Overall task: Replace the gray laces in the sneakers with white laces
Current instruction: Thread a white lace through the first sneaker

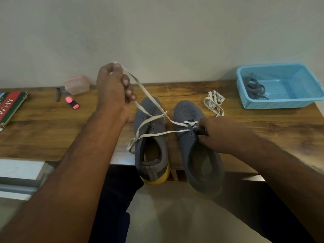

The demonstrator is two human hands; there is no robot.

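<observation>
On the wooden table (245, 130), two gray sneakers with yellow soles stand side by side, toes toward the wall and heels hanging over the near edge. Raised above the table, the left hand (112, 86) has its fingers curled around a white lace (149, 95), pinching the end near the top of the fist; the lace runs down taut from there, crosses over the left sneaker (150, 137) and enters the front eyelets of the right sneaker (189, 116). Its other strand leaves those eyelets, lies across the left sneaker's opening and trails off that shoe's left side onto the table. The right hand (219, 134) grips the right sneaker at its eyelet row, fingers curled over the upper and the tongue. Just beyond the right sneaker's toe lies a second white lace (213, 102), loosely heaped on the table. Farther right, a blue plastic basket (298, 102) holds a bundle of gray laces (254, 86) in its left part. On the left side of the table lie a pink highlighter (72, 102), a dark pen (58, 94), a pale pink lidded box (76, 84) and, at the edge of view, a red and green book (10, 106).
</observation>
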